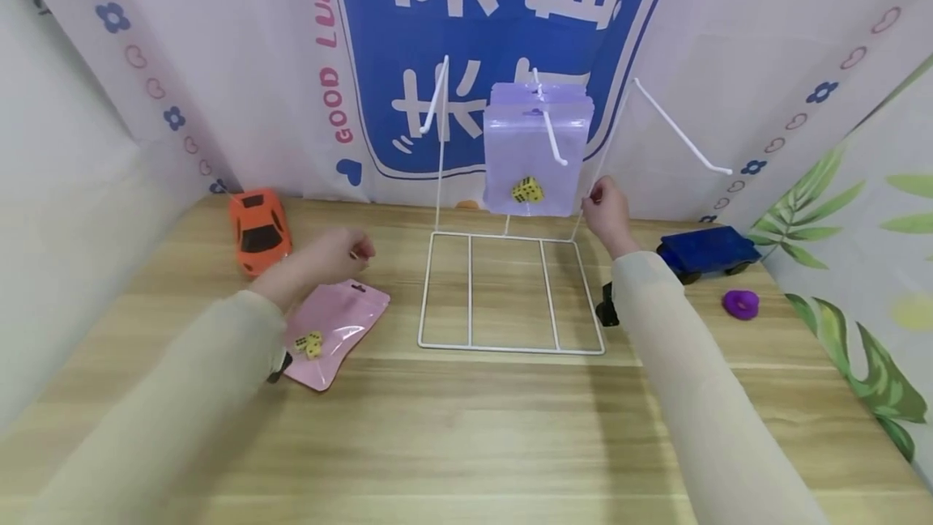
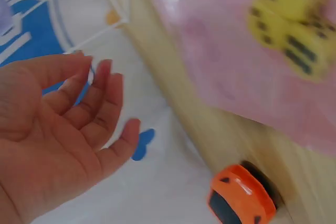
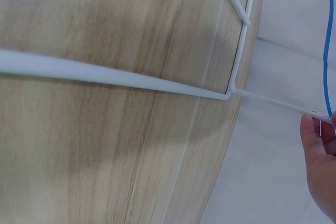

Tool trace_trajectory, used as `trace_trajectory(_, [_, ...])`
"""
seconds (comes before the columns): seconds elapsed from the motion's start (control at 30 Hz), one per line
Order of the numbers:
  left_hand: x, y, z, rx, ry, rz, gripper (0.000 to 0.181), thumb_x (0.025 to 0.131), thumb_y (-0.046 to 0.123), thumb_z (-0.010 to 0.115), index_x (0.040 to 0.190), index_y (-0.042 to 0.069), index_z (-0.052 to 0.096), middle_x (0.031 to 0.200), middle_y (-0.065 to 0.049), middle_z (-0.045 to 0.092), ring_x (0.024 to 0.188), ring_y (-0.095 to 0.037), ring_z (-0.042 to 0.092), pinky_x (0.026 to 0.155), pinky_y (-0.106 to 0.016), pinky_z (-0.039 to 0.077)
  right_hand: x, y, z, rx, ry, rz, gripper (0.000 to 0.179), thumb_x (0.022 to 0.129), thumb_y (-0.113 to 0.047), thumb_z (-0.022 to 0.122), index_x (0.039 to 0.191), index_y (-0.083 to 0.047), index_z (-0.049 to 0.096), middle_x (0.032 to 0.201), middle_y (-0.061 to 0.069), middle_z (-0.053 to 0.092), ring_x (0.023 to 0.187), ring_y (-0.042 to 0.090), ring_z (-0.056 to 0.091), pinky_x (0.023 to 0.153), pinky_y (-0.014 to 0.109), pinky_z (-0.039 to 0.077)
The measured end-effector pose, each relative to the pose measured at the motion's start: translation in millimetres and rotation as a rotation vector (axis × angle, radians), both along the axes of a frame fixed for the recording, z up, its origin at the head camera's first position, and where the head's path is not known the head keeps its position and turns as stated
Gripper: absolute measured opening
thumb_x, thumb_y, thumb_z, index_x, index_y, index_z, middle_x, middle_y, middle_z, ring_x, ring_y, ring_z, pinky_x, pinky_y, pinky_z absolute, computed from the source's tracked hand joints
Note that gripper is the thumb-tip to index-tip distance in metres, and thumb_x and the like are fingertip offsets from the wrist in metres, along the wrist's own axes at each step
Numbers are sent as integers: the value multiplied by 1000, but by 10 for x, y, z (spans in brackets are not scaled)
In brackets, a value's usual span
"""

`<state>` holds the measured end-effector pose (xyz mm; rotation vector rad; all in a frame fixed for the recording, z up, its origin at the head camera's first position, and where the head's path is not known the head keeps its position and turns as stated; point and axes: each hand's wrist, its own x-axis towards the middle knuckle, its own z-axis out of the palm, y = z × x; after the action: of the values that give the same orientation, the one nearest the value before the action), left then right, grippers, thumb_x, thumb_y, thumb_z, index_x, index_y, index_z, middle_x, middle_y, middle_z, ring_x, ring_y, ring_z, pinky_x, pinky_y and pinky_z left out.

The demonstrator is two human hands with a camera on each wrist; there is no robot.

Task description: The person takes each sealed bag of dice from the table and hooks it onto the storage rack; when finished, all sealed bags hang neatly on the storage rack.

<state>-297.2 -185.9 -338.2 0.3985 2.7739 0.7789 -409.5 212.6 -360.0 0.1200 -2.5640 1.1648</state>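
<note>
A white wire rack (image 1: pixel 510 349) stands on the table, with three hooks at its top. Purple zip pouches (image 1: pixel 503 156) hang from its middle hook, yellow dice showing in the front one. My right hand (image 1: pixel 607 213) pinches the rack's right upright between thumb and fingers, also seen in the right wrist view, where the hand (image 3: pixel 321 166) is at the wire (image 3: pixel 273 102). My left hand (image 1: pixel 321 262) hovers over a pink pouch (image 1: pixel 342 318) with yellow dice in it. In the left wrist view that hand (image 2: pixel 68 119) has loosely bent fingers and holds nothing.
An orange toy car (image 1: pixel 260 231) is at the back left, beside my left forearm. To the right are a blue toy car (image 1: pixel 707 252) and a purple ring-shaped thing (image 1: pixel 741 305). A printed cloth (image 1: pixel 291 160) hangs right behind the rack, at the table's back edge.
</note>
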Motion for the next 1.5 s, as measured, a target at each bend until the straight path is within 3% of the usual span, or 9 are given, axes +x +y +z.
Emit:
trace_trajectory(0.27, [46,-4,-90,-454,-88,-102,40,70,-5,64,109,-3,58,103,-19,58,96,-35,53,81,-48,43,33,29,10,-1,-54,18,8,90,3,45,95,6,41,92,20,49,87,33,51,75,39,45])
trace_trajectory(0.47, [61,-86,-145,-527,-132,-23,41,72,-1,67,111,2,56,106,-20,56,98,-35,51,80,-54,41,16,28,16,-15,-54,21,8,89,3,46,95,7,41,95,22,49,92,35,51,80,41,46])
trace_trajectory(0.57, [49,-126,-156,-534,-136,-20,39,73,0,67,111,1,57,105,-20,56,97,-36,51,80,-54,41,9,19,23,-19,-45,21,8,89,4,46,95,7,41,95,22,50,93,35,52,80,42,46])
trace_trajectory(0.67, [31,-156,-170,-485,-149,-25,42,74,2,68,115,-1,56,109,-22,56,101,-37,50,84,-53,40,3,16,27,-20,-40,20,9,89,4,46,95,7,41,95,22,50,94,35,52,81,42,46])
trace_trajectory(0.77, [22,-181,-201,-340,-153,-28,43,79,8,66,118,-4,54,113,-22,55,104,-38,50,88,-53,38,0,18,26,-20,-47,22,9,89,4,46,95,7,41,95,22,50,94,35,52,80,41,46])
trace_trajectory(0.93, [27,-149,-173,-126,-65,-79,31,84,13,63,110,-3,57,104,-16,60,95,-31,54,84,-48,43,7,19,12,-3,-42,24,8,89,4,46,95,7,41,94,23,50,92,36,52,80,42,46])
trace_trajectory(1.07, [68,-45,-49,-37,10,-147,25,86,12,61,108,1,60,103,-13,62,99,-31,55,86,-48,43,10,17,1,-1,-33,10,8,89,3,46,94,7,41,93,22,50,91,35,52,80,42,45])
trace_trajectory(1.27, [158,166,168,89,115,-276,11,86,11,62,96,6,63,88,-3,64,84,-20,58,75,-37,49,1,3,-11,-9,-25,6,7,89,4,46,93,8,42,91,21,50,90,34,52,78,40,45])
trace_trajectory(1.5, [331,505,549,220,211,-244,8,89,16,60,94,9,60,89,-3,65,85,-17,60,73,-36,49,-15,26,-16,-1,-14,4,5,89,4,46,91,6,42,89,20,50,88,33,51,76,39,44])
